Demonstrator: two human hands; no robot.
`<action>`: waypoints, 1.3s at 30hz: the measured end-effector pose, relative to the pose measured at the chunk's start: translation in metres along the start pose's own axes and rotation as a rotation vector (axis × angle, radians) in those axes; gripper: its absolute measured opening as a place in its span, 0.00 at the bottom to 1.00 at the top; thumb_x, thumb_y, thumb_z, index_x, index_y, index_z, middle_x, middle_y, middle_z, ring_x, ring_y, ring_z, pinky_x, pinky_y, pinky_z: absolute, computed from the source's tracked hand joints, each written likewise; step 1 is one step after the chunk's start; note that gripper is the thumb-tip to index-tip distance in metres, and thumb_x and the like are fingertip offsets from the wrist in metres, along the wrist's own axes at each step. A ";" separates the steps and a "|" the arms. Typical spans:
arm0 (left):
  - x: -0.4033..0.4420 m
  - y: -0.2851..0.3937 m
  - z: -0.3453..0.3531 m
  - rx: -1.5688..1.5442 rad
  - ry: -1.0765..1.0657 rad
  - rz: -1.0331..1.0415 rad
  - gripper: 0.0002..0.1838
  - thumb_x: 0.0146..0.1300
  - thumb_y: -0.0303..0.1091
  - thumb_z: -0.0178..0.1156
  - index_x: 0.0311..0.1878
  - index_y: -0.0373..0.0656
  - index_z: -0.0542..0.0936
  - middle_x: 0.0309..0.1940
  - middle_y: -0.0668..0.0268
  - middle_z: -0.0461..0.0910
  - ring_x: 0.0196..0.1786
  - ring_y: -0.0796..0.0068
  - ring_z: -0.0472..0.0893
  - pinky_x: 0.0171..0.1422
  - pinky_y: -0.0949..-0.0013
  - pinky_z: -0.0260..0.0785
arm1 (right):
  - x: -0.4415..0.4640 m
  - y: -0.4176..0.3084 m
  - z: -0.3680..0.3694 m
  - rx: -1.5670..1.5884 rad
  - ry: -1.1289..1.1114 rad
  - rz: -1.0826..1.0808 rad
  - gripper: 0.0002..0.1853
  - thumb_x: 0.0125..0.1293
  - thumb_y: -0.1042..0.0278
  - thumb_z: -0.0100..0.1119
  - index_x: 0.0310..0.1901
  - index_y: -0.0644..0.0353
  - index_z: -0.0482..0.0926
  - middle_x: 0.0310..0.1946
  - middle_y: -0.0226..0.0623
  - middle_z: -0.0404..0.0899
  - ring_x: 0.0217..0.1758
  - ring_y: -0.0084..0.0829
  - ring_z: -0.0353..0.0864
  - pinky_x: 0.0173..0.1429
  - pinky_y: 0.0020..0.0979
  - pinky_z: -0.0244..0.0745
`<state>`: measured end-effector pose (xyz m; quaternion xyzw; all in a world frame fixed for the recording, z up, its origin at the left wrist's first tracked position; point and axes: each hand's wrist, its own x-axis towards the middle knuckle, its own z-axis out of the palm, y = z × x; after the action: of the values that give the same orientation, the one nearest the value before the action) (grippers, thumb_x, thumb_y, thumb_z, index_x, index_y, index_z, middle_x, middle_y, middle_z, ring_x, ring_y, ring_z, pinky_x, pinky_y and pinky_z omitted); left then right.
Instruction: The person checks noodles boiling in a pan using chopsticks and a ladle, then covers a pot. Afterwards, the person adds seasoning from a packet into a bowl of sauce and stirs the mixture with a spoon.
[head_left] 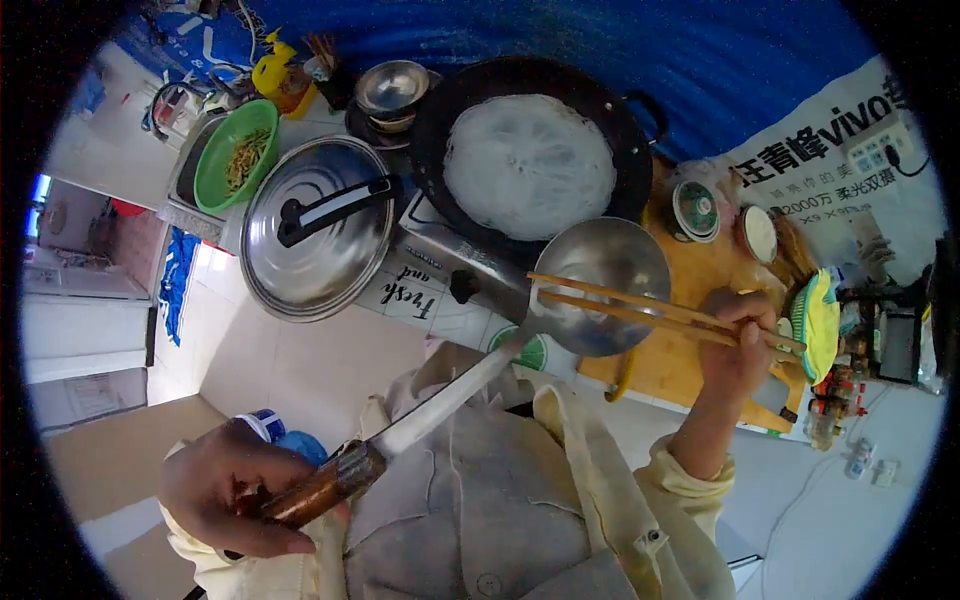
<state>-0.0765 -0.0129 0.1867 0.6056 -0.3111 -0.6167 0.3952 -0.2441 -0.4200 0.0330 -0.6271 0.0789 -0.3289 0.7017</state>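
My left hand point(240, 485) is wrapped round the wooden handle of a big metal ladle point(610, 275), whose bowl is near the front rim of a black wok point(432, 165). A pair of wooden chopsticks point(640, 312) is pinched in my right hand point(738, 345); their tips reach across the ladle's bowl. The bowl shows no clear contents. Inside the wok is a whitish, cloudy liquid or sheet point(528, 165); I cannot tell which. The wok sits on a stove point(465, 255) with a black knob.
Left of the stove lies a steel lid point(318, 245) with a black handle. Beyond it is a green basin point(205, 165) of yellowish strips. Metal bowls point(392, 88) stand behind. To the right are a wooden board point(650, 375), a lidded jar point(696, 212) and a yellow cloth point(818, 320).
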 end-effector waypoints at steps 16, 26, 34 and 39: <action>0.012 0.011 -0.018 -0.110 -0.079 -0.191 0.20 0.55 0.33 0.68 0.51 0.38 0.79 0.17 0.76 0.72 0.18 0.91 0.66 0.23 0.80 0.54 | -0.006 0.006 0.016 0.353 0.238 0.145 0.13 0.69 0.56 0.47 0.38 0.58 0.69 0.31 0.35 0.75 0.31 0.32 0.75 0.35 0.37 0.72; -0.027 -0.018 -0.012 -0.157 -0.014 -0.236 0.18 0.53 0.29 0.68 0.48 0.37 0.81 0.13 0.78 0.70 0.15 0.91 0.65 0.21 0.81 0.52 | -0.004 -0.018 0.016 0.507 0.396 0.069 0.10 0.71 0.57 0.46 0.42 0.53 0.72 0.33 0.24 0.79 0.33 0.25 0.79 0.26 0.32 0.75; -0.045 -0.060 -0.020 -0.173 -0.320 0.350 0.08 0.58 0.20 0.60 0.40 0.32 0.73 0.26 0.56 0.77 0.27 0.74 0.75 0.34 0.72 0.71 | -0.016 -0.026 0.005 0.666 0.409 0.126 0.13 0.71 0.59 0.44 0.50 0.54 0.74 0.33 0.28 0.81 0.29 0.27 0.82 0.25 0.30 0.81; -0.043 -0.054 -0.015 -0.200 -0.325 0.475 0.20 0.56 0.15 0.58 0.52 0.38 0.67 0.23 0.58 0.74 0.22 0.75 0.70 0.29 0.73 0.66 | -0.018 -0.048 0.030 0.599 0.442 0.091 0.11 0.72 0.60 0.41 0.34 0.56 0.67 0.28 0.31 0.70 0.24 0.20 0.66 0.19 0.20 0.61</action>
<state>-0.0697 0.0523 0.1605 0.3675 -0.4410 -0.6232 0.5311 -0.2594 -0.3850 0.0783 -0.3038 0.1566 -0.4335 0.8338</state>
